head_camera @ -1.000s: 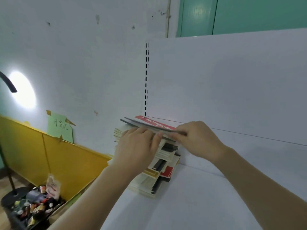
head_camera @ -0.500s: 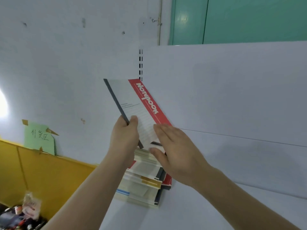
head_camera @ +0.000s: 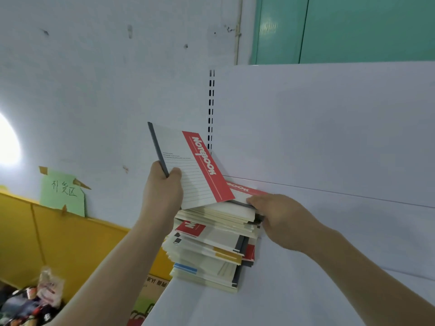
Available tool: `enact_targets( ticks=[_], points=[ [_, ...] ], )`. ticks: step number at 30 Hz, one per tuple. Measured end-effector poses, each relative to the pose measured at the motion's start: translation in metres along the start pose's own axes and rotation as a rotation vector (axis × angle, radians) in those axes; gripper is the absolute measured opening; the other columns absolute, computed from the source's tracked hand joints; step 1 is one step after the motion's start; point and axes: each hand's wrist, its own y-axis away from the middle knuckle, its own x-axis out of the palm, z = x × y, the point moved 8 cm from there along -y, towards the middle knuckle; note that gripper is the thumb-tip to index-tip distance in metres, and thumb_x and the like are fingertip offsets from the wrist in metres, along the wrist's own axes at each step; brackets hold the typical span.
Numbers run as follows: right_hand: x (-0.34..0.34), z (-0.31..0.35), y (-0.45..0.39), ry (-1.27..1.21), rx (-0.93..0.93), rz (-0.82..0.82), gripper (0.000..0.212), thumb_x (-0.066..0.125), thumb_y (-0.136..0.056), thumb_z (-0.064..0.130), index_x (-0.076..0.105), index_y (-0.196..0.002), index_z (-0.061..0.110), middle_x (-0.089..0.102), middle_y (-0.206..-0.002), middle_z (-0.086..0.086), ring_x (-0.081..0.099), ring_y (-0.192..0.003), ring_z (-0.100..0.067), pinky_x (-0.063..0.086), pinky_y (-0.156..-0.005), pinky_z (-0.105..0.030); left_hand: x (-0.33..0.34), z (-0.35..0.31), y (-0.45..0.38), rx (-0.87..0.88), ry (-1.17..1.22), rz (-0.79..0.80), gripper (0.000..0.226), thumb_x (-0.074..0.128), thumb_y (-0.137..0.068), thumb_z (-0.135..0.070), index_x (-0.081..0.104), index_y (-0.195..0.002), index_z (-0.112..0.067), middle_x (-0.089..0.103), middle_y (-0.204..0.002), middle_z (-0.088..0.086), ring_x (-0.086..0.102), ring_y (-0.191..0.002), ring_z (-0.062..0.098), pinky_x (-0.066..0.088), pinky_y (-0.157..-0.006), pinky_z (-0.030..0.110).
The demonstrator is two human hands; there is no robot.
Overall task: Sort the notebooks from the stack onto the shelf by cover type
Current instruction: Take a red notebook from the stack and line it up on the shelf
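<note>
Left hand [head_camera: 162,196]: grip clamped on a red-banded notebook [head_camera: 188,170], still upright at centre frame.
Right hand [head_camera: 280,217]: moved to the stack [head_camera: 211,250], pinching the next matching notebook [head_camera: 244,192].
Meaning: same-cover pair being gathered.

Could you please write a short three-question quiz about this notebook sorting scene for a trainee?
1. True or false: the left hand holds the red-banded notebook raised above the notebook stack.
2. The right hand rests on: A) the stack's top notebook, B) the green paper note, C) the yellow panel.
3. Fill in: the spine of the raised notebook is dark ____.

Key: 1 true; 2 A; 3 grey.
</note>
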Motion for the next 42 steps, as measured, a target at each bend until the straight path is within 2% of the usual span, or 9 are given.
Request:
enact_targets(
  ticks=[5,8,14,19,26,29,32,35,42],
  points=[
    [-0.026,-0.029,0.006,0.203,0.146,-0.263,0.024,0.047,-0.096,0.023,0.065,-0.111,0.027,0.068,-0.085,0.001,0.062,-0.081,-0.026,0.053,-0.073,-0.035,0.001,-0.004,0.002,0.002,0.016,0.003,0.014,0.04,-0.107,-0.022,0.047,-0.118,-0.028,0.06,-0.103,-0.011,0.059,-0.089,0.013,0.059,-0.075,0.041],
    [-0.063,-0.047,0.025,0.153,0.283,-0.6,0.022,0.048,-0.092,0.021,0.069,-0.087,0.016,0.05,-0.052,-0.003,0.049,-0.049,-0.029,0.036,-0.048,-0.026,0.004,-0.006,0.008,-0.008,0.062,0.013,0.013,0.041,-0.107,-0.024,0.047,-0.118,-0.029,0.061,-0.103,-0.011,0.061,-0.091,0.015,0.06,-0.077,0.042],
    [-0.1,0.007,0.064,0.079,0.186,-0.974,0.026,0.051,-0.09,0.02,0.075,-0.098,0.012,0.06,-0.054,0.0,0.043,-0.042,-0.02,0.039,-0.045,-0.024,0.042,-0.016,0.036,0.001,0.124,0.175,0.014,0.039,-0.108,-0.03,0.049,-0.117,-0.035,0.066,-0.105,-0.006,0.067,-0.093,0.017,0.062,-0.079,0.044],
    [-0.06,0.061,0.065,0.164,0.03,-0.738,0.047,0.037,-0.098,0.037,0.067,-0.121,0.01,0.072,-0.113,-0.006,0.069,-0.099,-0.024,0.057,-0.084,-0.038,0.08,-0.023,0.07,0.072,0.2,0.288,0.023,0.037,-0.105,-0.048,0.053,-0.108,-0.032,0.069,-0.107,-0.009,0.068,-0.099,0.012,0.059,-0.086,0.042],
    [-0.016,0.036,0.099,-0.02,0.122,-0.376,0.061,0.013,-0.102,0.056,0.028,-0.154,0.026,0.027,-0.16,0.007,0.018,-0.149,-0.012,0.023,-0.12,-0.04,0.115,0.007,0.092,-0.023,0.259,0.412,0.01,0.055,-0.102,-0.028,0.06,-0.108,-0.033,0.075,-0.105,-0.007,0.072,-0.1,0.018,0.058,-0.09,0.046],
    [-0.004,0.018,0.124,-0.079,0.11,-0.311,0.059,0.008,-0.102,0.058,0.017,-0.155,0.033,0.009,-0.163,0.015,-0.003,-0.149,-0.001,0.009,-0.123,-0.034,0.136,0.015,0.111,-0.009,0.217,0.474,0.015,0.057,-0.101,-0.022,0.061,-0.112,-0.031,0.074,-0.105,-0.009,0.071,-0.102,0.016,0.058,-0.09,0.042],
    [-0.013,-0.01,0.159,-0.083,0.171,-0.475,0.053,0.025,-0.104,0.049,0.04,-0.149,0.024,0.032,-0.157,0.01,0.02,-0.147,-0.004,0.028,-0.119,-0.037,0.159,0.023,0.137,0.002,0.209,0.587,0.019,0.057,-0.101,-0.025,0.061,-0.118,-0.032,0.074,-0.108,-0.009,0.071,-0.103,0.018,0.058,-0.091,0.048],
    [-0.029,-0.073,0.207,-0.29,0.52,-0.779,0.046,0.044,-0.1,0.046,0.042,-0.141,0.027,0.042,-0.145,0.016,0.038,-0.133,0.002,0.038,-0.106,-0.024,0.181,0.031,0.165,0.007,0.194,0.744,0.017,0.058,-0.101,-0.031,0.062,-0.115,-0.039,0.074,-0.111,-0.01,0.07,-0.106,0.018,0.058,-0.09,0.051],
    [-0.006,-0.141,0.272,-0.998,0.765,-0.786,0.017,0.046,-0.098,0.046,0.053,-0.107,0.034,0.068,-0.096,0.018,0.065,-0.084,0.007,0.048,-0.068,-0.018,0.228,0.05,0.249,0.076,0.031,0.988,0.024,0.052,-0.1,-0.041,0.06,-0.123,-0.039,0.071,-0.112,-0.024,0.067,-0.104,-0.001,0.056,-0.088,0.026]
  ],
)
